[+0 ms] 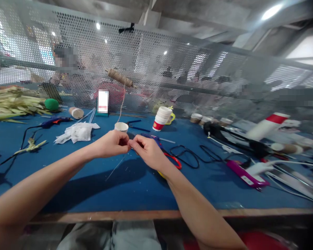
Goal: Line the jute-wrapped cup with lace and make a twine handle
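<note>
My left hand point(112, 143) and my right hand point(147, 151) meet above the blue table point(120, 187), fingertips pinched together on a thin twine strand point(123, 100). The strand runs up to a twine spool point(120, 77) hanging on the mesh wall. A thin pale stick point(115, 168) slants down from between my hands. A small white paper cup point(121, 127) stands just behind my left hand. Red-handled scissors point(173, 159) lie under my right wrist.
Crumpled white cloth point(77, 132), a blue glue gun point(54, 121), green leaves point(10, 104) and a green ball point(51, 104) lie left. A stack of paper cups point(162, 118), black cables point(195, 156), a purple tool point(246, 174) and clutter lie right. People sit behind the mesh.
</note>
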### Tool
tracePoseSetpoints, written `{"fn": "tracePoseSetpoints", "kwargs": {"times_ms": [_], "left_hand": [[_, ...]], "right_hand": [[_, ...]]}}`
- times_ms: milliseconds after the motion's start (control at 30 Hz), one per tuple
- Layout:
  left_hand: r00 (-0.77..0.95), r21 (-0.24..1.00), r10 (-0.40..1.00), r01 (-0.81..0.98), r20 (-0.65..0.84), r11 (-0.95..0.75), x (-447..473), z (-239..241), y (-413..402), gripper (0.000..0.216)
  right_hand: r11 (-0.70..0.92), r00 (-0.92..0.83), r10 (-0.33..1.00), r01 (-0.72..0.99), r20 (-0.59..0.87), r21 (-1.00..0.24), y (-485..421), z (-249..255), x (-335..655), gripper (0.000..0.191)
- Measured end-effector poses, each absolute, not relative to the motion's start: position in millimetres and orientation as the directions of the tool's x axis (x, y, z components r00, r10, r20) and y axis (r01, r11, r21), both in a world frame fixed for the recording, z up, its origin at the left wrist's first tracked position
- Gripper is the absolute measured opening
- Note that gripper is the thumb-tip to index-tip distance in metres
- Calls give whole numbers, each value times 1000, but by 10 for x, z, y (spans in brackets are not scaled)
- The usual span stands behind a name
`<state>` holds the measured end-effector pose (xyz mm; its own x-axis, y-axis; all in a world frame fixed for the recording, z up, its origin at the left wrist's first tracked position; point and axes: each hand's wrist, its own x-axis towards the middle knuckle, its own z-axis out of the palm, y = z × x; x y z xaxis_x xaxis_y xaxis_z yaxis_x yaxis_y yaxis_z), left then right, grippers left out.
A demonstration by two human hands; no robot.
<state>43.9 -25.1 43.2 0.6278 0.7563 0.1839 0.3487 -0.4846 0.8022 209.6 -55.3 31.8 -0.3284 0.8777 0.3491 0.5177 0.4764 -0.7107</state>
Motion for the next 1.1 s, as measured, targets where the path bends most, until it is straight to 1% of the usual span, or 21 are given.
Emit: {"fn": "tracePoseSetpoints", "kwargs": {"times_ms": [133, 267, 567, 667, 900, 1100], "left_hand": [[734, 890, 671, 231, 106, -394, 403, 420, -198, 25], [779, 955, 626, 151, 45, -256, 371, 428, -177, 27], [799, 996, 599, 80, -49, -25, 378, 410, -190, 26], [801, 998, 596, 68, -61, 11, 378, 412, -188, 24], [805, 997, 588, 69, -75, 33, 370, 404, -177, 22], [800, 995, 591, 90, -103, 51, 377, 410, -175, 25]], "right_hand": [[484, -371, 868, 486, 330, -727, -576, 359, 2114, 30], [476, -386, 867, 453, 316, -753, -593, 391, 2134, 28], [506, -420, 847, 447, 326, -738, -611, 408, 2160, 24], [509, -423, 845, 446, 327, -737, -614, 411, 2162, 23], [506, -435, 844, 453, 314, -734, -614, 420, 2168, 21], [507, -449, 841, 463, 301, -727, -607, 412, 2182, 18]]}}
